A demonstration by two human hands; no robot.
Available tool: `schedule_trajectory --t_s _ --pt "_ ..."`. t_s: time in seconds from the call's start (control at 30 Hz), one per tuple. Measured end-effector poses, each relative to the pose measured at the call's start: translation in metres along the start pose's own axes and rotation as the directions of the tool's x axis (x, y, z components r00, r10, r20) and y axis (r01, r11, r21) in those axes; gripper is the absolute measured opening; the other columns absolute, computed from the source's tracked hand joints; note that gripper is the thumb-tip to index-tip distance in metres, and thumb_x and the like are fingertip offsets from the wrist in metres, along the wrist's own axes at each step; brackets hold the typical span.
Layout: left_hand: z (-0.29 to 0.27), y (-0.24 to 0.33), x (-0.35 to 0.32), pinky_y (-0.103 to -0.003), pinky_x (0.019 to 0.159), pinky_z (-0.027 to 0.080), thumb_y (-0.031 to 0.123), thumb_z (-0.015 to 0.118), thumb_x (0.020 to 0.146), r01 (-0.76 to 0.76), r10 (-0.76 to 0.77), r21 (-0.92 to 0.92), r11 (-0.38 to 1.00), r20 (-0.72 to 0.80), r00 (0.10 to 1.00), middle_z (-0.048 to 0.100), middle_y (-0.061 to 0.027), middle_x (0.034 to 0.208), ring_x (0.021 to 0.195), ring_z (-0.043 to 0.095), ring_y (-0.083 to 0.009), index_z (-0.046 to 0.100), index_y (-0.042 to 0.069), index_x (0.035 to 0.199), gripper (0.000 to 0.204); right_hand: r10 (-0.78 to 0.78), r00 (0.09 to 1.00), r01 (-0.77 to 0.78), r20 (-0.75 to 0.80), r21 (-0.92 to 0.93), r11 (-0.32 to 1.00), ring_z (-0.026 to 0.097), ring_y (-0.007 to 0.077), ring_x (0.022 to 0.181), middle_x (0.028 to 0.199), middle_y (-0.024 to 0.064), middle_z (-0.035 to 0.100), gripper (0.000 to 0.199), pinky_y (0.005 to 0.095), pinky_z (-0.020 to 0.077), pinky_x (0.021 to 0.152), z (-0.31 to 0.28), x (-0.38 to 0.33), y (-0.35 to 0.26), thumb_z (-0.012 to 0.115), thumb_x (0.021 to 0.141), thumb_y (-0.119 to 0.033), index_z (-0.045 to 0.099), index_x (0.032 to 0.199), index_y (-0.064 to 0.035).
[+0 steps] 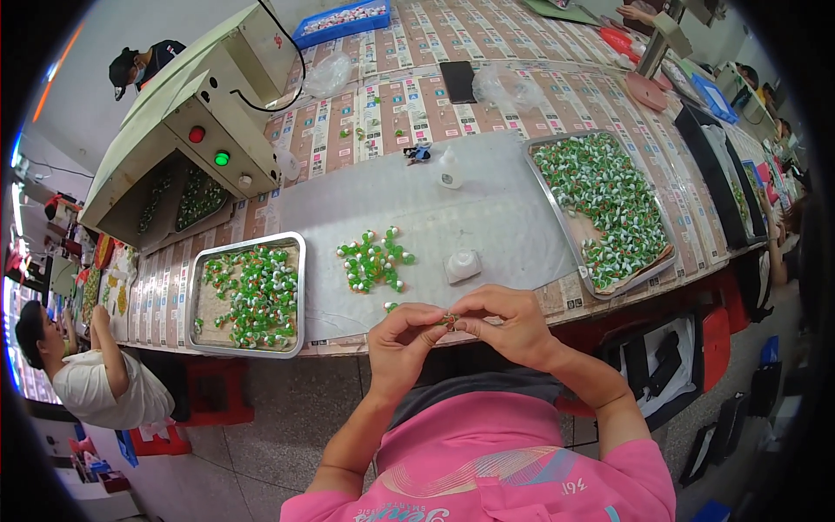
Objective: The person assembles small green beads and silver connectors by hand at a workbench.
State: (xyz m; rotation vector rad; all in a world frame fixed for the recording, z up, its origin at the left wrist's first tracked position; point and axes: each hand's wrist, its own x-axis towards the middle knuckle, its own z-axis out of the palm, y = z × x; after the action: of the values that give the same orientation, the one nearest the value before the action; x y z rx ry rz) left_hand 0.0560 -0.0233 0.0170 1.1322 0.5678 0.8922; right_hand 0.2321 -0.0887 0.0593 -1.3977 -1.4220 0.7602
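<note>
Close in front of my body, just past the table's near edge, my left hand [402,344] and my right hand [506,327] meet fingertip to fingertip. Both pinch one small greenish-brown piece [450,321], mostly covered by the fingers; its kind is too small to make out. Beyond my left hand, a loose pile of small green-and-white figures [370,261] with orange bits lies on a whitish sheet [391,191]. One more such figure lies right by my left fingers. A small white pot [463,265] stands beyond my right hand, and a white squeeze bottle [449,170] is farther back.
Metal trays of similar figures flank the sheet: a left tray [302,287] and a fuller right tray [600,294]. A beige machine [187,117] with an open chamber stands back left. A phone-like black slab [457,82] lies far back. Another person [113,383] sits at left.
</note>
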Motion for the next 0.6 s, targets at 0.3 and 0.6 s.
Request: schedule_trajectory --t_s 0.3,0.6 --pt "0.000 0.014 0.007 -0.026 0.083 0.052 -0.010 0.067 0.081 -0.086 0.090 0.197 0.977 -0.010 0.996 0.062 -0.0088 0.105 0.098 0.062 -0.0154 0.066 -0.001 0.101 0.022 -0.047 0.998 0.046 -0.044 -0.036 0.998 0.067 0.0189 0.081 0.098 0.0115 0.068 0.023 0.0271 0.0548 0.071 -0.022 0.002 -0.003 0.071 0.079 0.000 0.068 0.102 -0.0024" --pt "-0.114 0.050 0.007 -0.031 0.071 0.049 0.001 0.065 0.084 0.065 0.540 0.908 0.415 -0.302 0.786 0.065 -0.0069 0.091 0.087 0.061 -0.0171 0.066 0.001 0.101 0.017 -0.149 0.893 -0.172 -0.426 -0.626 0.760 0.062 0.0260 0.095 0.103 0.0111 0.065 0.022 0.0348 0.0503 0.080 -0.191 -0.009 0.048 0.065 0.078 0.003 0.068 0.098 -0.0039"
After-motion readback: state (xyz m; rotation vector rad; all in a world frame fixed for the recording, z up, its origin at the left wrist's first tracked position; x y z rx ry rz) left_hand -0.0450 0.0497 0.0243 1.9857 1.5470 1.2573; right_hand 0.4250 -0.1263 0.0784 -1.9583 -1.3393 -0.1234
